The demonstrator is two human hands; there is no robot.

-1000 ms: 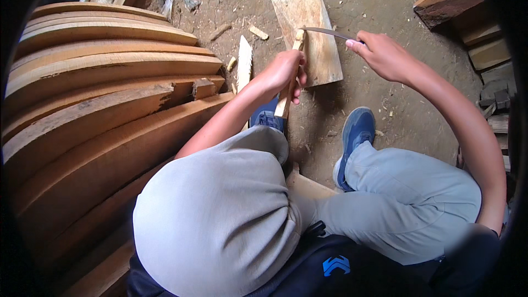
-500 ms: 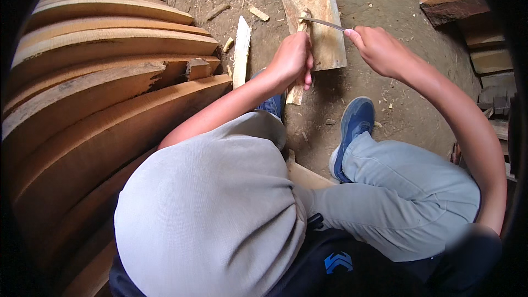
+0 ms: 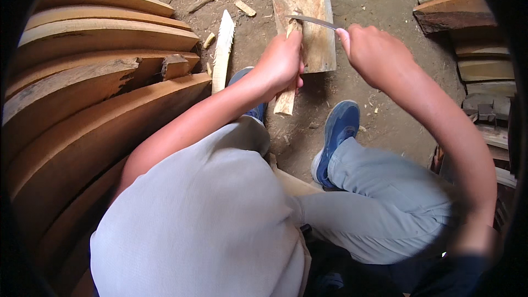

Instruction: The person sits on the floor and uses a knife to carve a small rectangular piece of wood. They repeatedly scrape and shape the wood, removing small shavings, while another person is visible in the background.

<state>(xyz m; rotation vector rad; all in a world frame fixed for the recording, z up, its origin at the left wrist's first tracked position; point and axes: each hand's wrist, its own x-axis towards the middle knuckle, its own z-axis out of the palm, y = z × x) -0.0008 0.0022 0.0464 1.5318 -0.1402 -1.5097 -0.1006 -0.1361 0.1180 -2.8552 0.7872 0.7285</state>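
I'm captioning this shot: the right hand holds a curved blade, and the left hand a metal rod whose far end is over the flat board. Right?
Not quite: the left hand holds a wooden stick, not a metal rod, as the head view shows. The right hand holds a curved blade, and the stick's far end is over the flat board.

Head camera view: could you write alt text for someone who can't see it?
A person's left hand holds a narrow wooden stick while the right hand holds a thin blade across its far end, over a flat board. Wooden planks line the left side.
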